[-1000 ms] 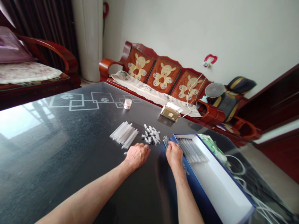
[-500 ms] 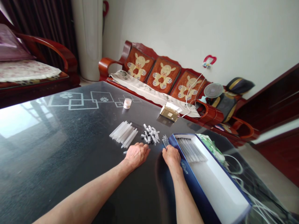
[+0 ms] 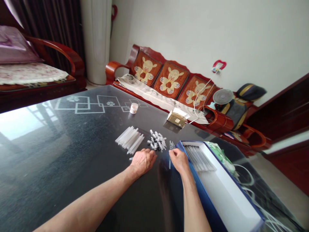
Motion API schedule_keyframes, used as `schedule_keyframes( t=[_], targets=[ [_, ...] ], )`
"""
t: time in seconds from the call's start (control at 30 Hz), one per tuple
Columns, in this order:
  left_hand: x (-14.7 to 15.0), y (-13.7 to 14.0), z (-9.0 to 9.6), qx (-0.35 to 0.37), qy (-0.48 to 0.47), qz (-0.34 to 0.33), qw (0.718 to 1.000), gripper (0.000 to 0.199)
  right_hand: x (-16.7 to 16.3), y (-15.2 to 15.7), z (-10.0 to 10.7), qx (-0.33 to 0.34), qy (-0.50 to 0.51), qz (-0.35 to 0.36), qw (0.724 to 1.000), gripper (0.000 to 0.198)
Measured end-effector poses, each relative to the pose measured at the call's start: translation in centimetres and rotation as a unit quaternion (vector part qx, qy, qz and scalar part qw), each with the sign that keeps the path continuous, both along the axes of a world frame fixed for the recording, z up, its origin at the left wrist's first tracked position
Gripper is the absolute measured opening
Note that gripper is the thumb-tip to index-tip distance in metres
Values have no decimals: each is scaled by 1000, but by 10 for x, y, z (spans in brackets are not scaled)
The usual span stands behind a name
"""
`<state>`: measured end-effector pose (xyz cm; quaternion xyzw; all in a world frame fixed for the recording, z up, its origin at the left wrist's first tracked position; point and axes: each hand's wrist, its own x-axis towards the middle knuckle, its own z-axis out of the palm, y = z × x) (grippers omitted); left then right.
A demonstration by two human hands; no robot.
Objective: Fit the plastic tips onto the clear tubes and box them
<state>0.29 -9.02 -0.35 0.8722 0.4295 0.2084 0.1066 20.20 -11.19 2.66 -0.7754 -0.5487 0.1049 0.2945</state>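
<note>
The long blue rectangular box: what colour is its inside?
The box is white inside, clearest in head view.

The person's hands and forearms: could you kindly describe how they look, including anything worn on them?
The left hand and right hand are both bare, without gloves. The left forearm and right forearm show no sleeves, with no watch or bracelet in sight. I cannot tell about rings.

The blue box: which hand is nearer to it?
Right. The right hand is at the left side of the blue box; the left hand is farther left, by the pale tubes.
</note>
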Motion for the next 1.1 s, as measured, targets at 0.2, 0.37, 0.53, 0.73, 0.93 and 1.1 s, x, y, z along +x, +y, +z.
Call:
schedule_keyframes(
  t=[0.2, 0.37, 0.53, 0.73, 0.93, 1.1],
  targets=[
    [0, 1, -4, 37, -55, -6, 998, 35, -25, -16, -10, 91, 557, 58, 823, 29],
    [-1, 2, -7, 61, -87, -4, 994, 35, -29, -16, -20, 124, 676, 71, 723, 33],
    [-2, 1, -5, 58, -90, -7, 994, 34, -31, -12, -24, 144, 696, 59, 701, 21],
    [-3, 1, -4, 56, -86, -10, 995, 33, -32, -11, -29, 151, 669, 61, 725, 23],
    [-2, 1, -6, 65, -81, -19, 994, 34, -34, -11, -31, 140, 665, 71, 730, 24],
    [-1, 0, -6, 47, -61, -30, 997, 34, -36, -13, -30, 128, 634, 91, 757, 23]
  ],
)
